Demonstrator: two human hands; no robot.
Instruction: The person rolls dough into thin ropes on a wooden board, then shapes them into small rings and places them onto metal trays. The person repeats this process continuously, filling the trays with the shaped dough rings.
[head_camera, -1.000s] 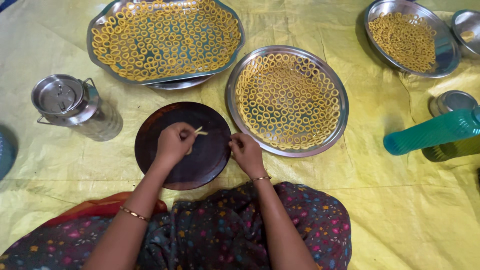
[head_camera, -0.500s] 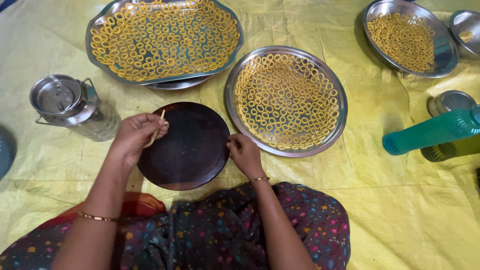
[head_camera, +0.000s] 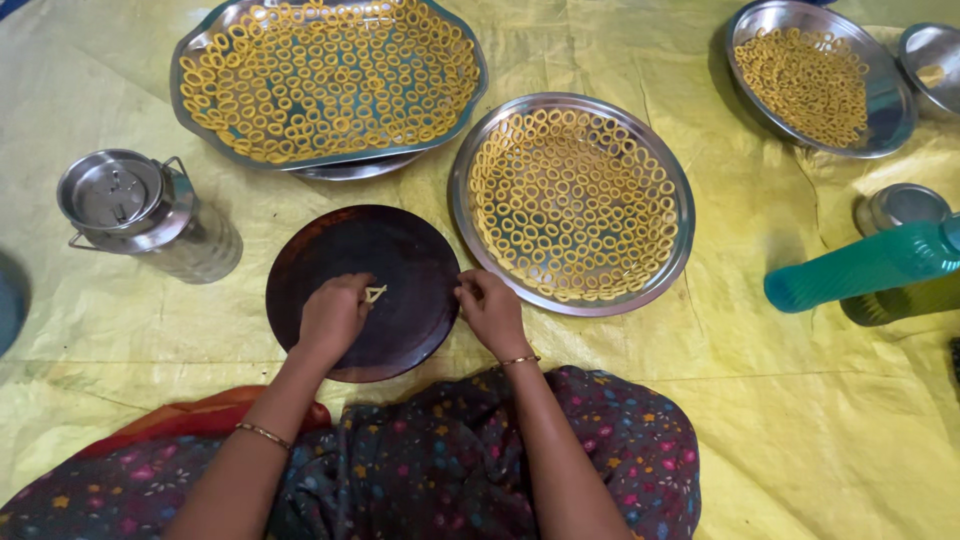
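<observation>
- On the dark round plate, near its middle, the left hand rests with fingers curled together, pinching a small strip of pale dough at the fingertips.
- At the plate's right edge the right hand sits closed, fingers bunched on the rim; whether anything lies inside it cannot be told.
- Just beyond the right hand stands a round steel tray filled with yellow dough rings, its rim close to the dark plate.
- Farther off, above the plate, a larger steel tray holds many more rings.
- To the left a lidded steel can stands upright on the yellow sheet that covers the floor.
- At the far right lie a third ring-filled steel dish and a teal plastic bottle on its side.
- Floral dark cloth covers the person's lap at the bottom.
</observation>
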